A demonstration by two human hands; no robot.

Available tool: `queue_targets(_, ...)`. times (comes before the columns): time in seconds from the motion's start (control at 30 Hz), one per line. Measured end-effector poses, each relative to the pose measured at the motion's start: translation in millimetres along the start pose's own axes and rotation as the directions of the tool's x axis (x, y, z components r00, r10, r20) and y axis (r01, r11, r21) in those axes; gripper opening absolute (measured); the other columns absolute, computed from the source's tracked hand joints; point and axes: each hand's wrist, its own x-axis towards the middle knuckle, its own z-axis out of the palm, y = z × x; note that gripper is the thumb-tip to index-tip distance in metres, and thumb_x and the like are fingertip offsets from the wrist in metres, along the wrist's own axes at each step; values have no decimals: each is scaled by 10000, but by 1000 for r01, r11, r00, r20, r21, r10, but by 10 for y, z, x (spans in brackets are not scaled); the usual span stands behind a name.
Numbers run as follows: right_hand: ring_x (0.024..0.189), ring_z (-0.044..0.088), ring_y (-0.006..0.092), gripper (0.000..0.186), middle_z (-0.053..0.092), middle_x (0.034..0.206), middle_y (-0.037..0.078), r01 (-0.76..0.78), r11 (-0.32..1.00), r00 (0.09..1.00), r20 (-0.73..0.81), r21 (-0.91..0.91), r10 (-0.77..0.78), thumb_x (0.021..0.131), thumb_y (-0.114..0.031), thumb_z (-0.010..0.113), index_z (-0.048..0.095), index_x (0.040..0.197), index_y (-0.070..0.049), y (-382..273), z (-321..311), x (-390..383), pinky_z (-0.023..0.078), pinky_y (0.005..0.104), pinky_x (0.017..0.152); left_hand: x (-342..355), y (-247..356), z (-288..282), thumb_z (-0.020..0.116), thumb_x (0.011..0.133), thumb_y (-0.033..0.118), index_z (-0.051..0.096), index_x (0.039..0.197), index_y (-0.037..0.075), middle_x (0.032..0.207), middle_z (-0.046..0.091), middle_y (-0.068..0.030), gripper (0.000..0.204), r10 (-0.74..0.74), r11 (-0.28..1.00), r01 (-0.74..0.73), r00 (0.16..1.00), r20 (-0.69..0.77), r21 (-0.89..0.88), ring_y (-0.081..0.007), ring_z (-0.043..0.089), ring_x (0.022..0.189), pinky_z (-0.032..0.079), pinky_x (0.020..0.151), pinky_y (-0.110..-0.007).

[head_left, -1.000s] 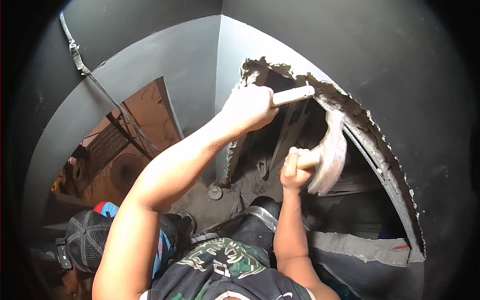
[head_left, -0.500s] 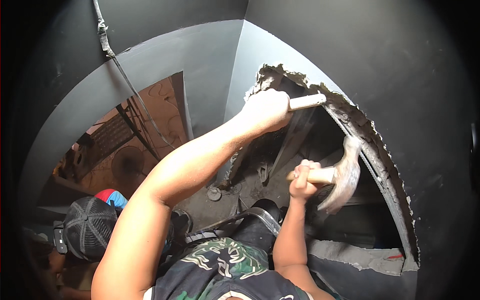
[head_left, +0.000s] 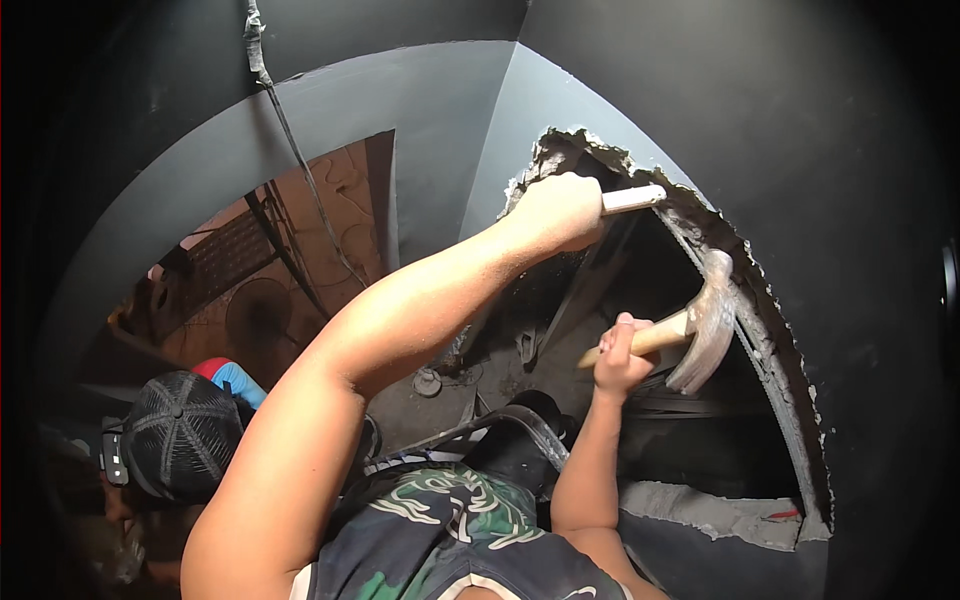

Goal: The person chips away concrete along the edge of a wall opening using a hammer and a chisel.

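My left hand (head_left: pixel 560 212) is stretched out to the top of a ragged hole in the wall. Its fist is wrapped round a pale, bar-like chisel (head_left: pixel 634 199). One end of the chisel sticks out to the right, and the rest is hidden by the fist. Lower and to the right, my right hand (head_left: pixel 622 362) grips the wooden handle of a claw hammer (head_left: pixel 708 325). The hammer's face points up and its claw hangs down. A gap separates the hammer head from the chisel's exposed end.
The hole's broken edge (head_left: pixel 768 310) curves down on the right, with a thin metal strip along it. A co-worker's black cap (head_left: pixel 180 435) shows at lower left. A cable (head_left: pixel 290 135) hangs at upper left. A rubble-like grey ledge (head_left: pixel 715 512) lies at lower right.
The hammer has risen a little toward the chisel's end and looks less blurred. My left hand still holds the chisel at the hole's top. The view has shifted slightly.
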Motion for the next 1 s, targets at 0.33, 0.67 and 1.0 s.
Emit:
queue_targets(0.33,480,455,141,219,479,591,52,151,975,987,75,-162,-140,943,-75,559,477,743,-38,313,248,301,414,305,490,39,19,21,589,843,155,743,917,-27,872,720,-254,250,-49,996,50,999,16,-69,-394,726,847,582,795,-476)
queue_targets(0.67,516,397,98,213,430,610,25,179,983,983,24,32,-180,915,-28,503,391,741,-79,-491,-72,-2,351,255,504,-126,-417,613,682,830,232,706,902,50,837,723,-186,197,-3,1000,2,1000,23,27,-368,723,822,577,761,-478)
queue_targets(1.0,517,393,112,190,426,596,41,316,943,948,72,-108,-309,890,-8,485,393,733,-64,-722,2,-91,352,258,512,110,-456,411,701,847,277,656,874,68,786,693,-168,216,137,990,-129,980,-145,61,-367,695,798,556,723,-487)
